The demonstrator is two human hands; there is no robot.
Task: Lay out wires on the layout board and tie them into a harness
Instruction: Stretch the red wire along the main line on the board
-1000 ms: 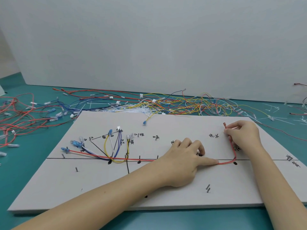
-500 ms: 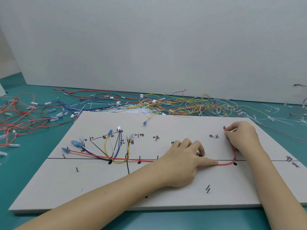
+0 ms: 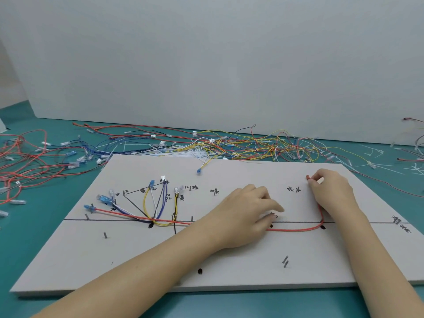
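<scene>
Several short wires (image 3: 158, 203), yellow, white, blue and black, are already fanned out on the flat grey layout board (image 3: 229, 267), bunched toward its left side and gathered onto the black line drawn across it. One long red wire (image 3: 296, 230) is being routed right now: it's run from a blue connector near the board's left edge along that line, then bent upward near the right side. The wire is pressed down mid-board by the left hand (image 3: 243, 216), fingers bent at the knuckles, though whether anything's actually pinched can't be told. The wire's red tip is pinched by the right hand (image 3: 330, 191) toward the board's far right corner.

No ties seem to be fitted yet, so bundling looks entirely undone, and plenty of loose coloured wires (image 3: 252, 145) are piled beyond the board's far edge. A stretch of red wire is hidden under the left hand. The handwritten labels are too small to be read.
</scene>
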